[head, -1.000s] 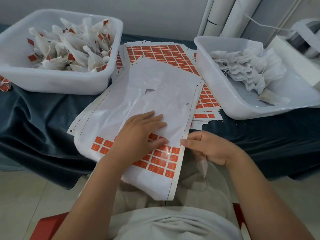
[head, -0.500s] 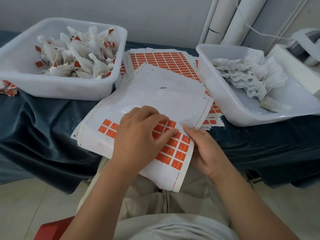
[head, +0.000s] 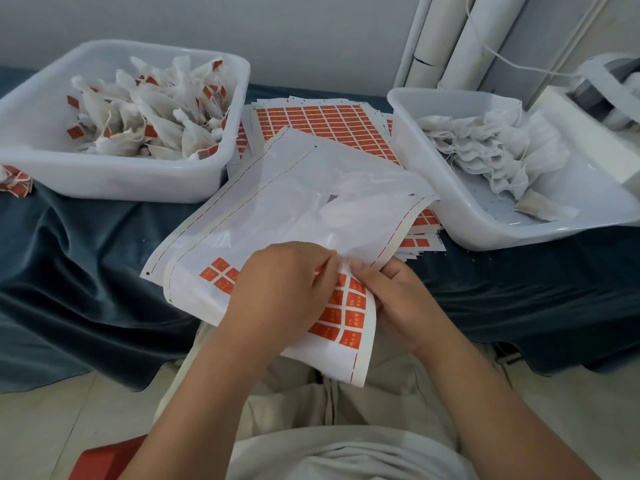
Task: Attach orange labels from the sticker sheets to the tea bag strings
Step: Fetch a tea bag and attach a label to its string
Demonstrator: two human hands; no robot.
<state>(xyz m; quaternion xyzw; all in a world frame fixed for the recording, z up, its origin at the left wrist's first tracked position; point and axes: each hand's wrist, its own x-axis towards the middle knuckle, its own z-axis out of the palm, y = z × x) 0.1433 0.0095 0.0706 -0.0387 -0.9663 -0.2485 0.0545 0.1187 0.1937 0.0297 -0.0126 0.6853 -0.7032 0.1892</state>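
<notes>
A mostly bare sticker sheet (head: 284,216) hangs over the table's near edge, with orange labels (head: 349,313) left at its near corner. My left hand (head: 277,296) lies on those labels, its curled fingertips pinching at the sheet's surface. What they pinch is hidden. My right hand (head: 401,303) grips the sheet's right edge, thumb on top and fingers underneath. Full sticker sheets (head: 322,126) lie stacked behind. Labelled tea bags (head: 149,109) fill the left tub (head: 121,185). Unlabelled tea bags (head: 485,147) lie in the right tub (head: 491,233).
A dark blue cloth (head: 69,258) covers the table. A few loose labelled strings (head: 15,178) lie at the far left. White tubes (head: 460,39) lean on the wall behind the right tub. A white machine (head: 609,88) stands at the far right. A red seat (head: 104,459) is below.
The right hand moved from beside the sheet to grip its right edge. The left fingers went from flat to curled and pinching. The near corner of the sheet curled upward.
</notes>
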